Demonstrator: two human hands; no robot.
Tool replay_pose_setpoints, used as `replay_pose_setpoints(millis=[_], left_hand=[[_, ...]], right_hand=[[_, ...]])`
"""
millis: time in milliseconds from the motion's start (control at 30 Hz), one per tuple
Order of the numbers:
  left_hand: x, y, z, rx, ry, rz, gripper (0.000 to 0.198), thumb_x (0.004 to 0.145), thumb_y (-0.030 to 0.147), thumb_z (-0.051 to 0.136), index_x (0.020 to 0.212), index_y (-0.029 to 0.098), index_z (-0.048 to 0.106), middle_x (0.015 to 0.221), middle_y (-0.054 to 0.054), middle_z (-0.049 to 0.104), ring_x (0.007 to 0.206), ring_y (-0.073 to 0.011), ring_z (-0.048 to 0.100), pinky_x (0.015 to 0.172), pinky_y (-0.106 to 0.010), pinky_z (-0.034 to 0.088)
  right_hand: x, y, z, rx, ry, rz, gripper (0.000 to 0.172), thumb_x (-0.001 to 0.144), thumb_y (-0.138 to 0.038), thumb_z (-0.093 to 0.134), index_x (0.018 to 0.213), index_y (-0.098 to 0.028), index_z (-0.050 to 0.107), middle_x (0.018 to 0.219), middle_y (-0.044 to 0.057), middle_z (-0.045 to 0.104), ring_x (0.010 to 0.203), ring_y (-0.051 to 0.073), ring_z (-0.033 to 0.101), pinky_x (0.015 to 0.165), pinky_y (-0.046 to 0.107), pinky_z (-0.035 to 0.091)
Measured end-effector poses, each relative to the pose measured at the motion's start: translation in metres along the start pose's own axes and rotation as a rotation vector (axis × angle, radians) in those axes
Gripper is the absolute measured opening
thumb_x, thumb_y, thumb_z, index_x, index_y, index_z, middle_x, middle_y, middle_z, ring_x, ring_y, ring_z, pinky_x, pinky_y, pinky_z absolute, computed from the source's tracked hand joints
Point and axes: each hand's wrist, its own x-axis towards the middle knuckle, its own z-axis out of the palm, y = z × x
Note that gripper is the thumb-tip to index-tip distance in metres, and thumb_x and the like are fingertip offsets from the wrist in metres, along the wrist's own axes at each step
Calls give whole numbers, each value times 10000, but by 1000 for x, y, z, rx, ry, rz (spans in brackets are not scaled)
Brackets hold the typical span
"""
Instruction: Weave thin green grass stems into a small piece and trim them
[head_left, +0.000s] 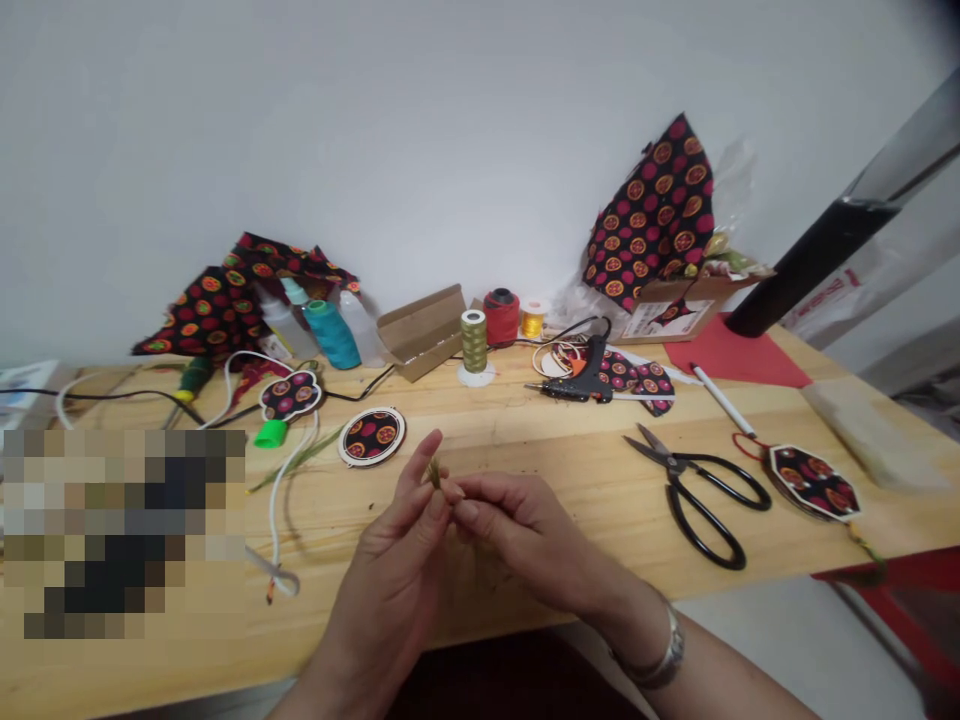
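Observation:
My left hand [401, 545] and my right hand [517, 525] meet above the front of the wooden table [525, 590]. Between the left thumb and fingers is a small bundle of olive-green thread [434, 474], its loose ends sticking up. The right thumb and index finger are pinched together against the left fingertips; what they hold is hidden. Just beyond my left hand lies a round pendant [372, 436] with patterned fabric and a pale rim. Black-handled scissors [694, 490] lie to the right of my hands, blades slightly apart.
Spools of olive [474, 342], red [502, 318] and teal [330, 335] thread stand toward the wall. A glue gun [589, 375] lies before a cardboard box [664, 310]. An octagonal fabric pendant [814, 483] is at the right. White cable [274, 500] runs down the left.

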Motion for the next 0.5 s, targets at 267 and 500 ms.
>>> replay_pose_setpoints(millis=[267,500], left_hand=[[3,-1,-3,-87,-82,47,70,740,245,684,740,203,740,1244,-29,606,1218,-196,448,924,-250,434],[8,8,-4,-205,-24,54,32,700,201,726,699,170,719,915,-57,738,968,-200,642,960,-356,452]], right_hand=[[0,4,-9,-233,59,5,202,849,-235,526,764,-164,695,627,-26,540,617,101,466,592,216,367],[3,6,-28,-290,112,38,188,800,-227,553,693,-163,694,592,-21,556,597,108,485,578,219,376]])
